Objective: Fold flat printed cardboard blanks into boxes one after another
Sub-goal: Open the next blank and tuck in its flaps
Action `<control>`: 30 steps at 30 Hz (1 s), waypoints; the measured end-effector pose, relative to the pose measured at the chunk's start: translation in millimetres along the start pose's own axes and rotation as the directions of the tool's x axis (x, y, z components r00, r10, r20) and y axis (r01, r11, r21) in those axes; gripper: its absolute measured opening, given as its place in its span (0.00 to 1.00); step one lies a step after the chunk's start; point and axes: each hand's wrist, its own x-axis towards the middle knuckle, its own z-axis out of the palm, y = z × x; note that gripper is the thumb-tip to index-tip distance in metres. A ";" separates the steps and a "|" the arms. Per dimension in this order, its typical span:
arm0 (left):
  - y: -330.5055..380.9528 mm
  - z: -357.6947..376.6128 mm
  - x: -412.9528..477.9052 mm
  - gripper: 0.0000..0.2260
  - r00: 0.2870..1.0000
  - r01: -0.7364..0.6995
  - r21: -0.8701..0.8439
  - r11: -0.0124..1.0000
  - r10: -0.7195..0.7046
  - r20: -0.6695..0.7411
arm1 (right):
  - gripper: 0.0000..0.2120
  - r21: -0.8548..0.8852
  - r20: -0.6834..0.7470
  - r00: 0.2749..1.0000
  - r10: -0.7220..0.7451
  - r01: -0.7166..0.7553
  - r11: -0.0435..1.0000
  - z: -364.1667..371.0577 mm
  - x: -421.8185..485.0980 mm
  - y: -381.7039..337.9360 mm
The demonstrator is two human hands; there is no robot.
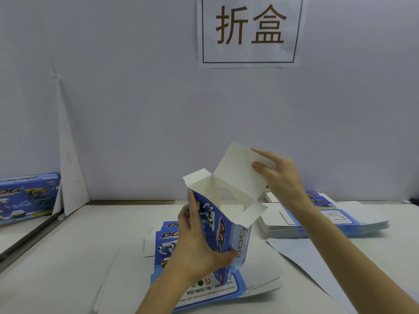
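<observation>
A pile of flat printed blanks (204,288) lies at the near edge of the surface (68,257). Standing upright on it is a half-formed blue box (226,225), its top open. The left hand (195,243) grips the box around its printed face, with the thumb on the narrow side panel. The right hand (278,175) pinches the tall white lid flap (235,168) between thumb and fingers. A second stack of blanks (328,223) sits toward the far right edge. A finished box (25,196) stands on its long side at the left edge.
</observation>
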 end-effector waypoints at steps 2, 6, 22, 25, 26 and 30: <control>0.8 1.6 0.5 0.63 1.000 0.004 0.008 1.000 -0.004 -0.005 | 0.13 -0.126 -0.033 0.991 -0.131 0.126 0.984 3.8 -0.7 -0.3; 0.0 5.8 0.4 0.64 0.999 0.021 0.026 0.999 -0.020 -0.035 | 0.07 -0.105 -0.070 0.986 -0.152 0.144 0.984 7.0 4.1 -9.3; 18.7 1.3 -7.4 0.61 0.981 0.121 -0.046 0.992 -0.127 -0.145 | 0.12 0.298 -0.164 0.983 0.080 -0.027 0.954 10.3 -7.9 -12.8; 22.9 -3.8 -7.7 0.63 0.939 0.206 -0.138 0.969 -0.235 -0.252 | 0.17 0.363 -0.207 0.975 0.075 0.005 0.932 14.5 -51.4 18.4; 23.3 -4.9 -7.0 0.63 0.933 0.209 -0.130 0.969 -0.238 -0.269 | 0.21 0.328 -0.115 0.991 0.065 -0.024 0.945 20.0 -68.8 31.8; 18.9 -1.3 -5.0 0.54 0.943 0.098 -0.163 0.982 -0.144 -0.301 | 0.32 0.353 0.319 0.936 0.151 -0.265 0.897 50.4 -110.3 63.3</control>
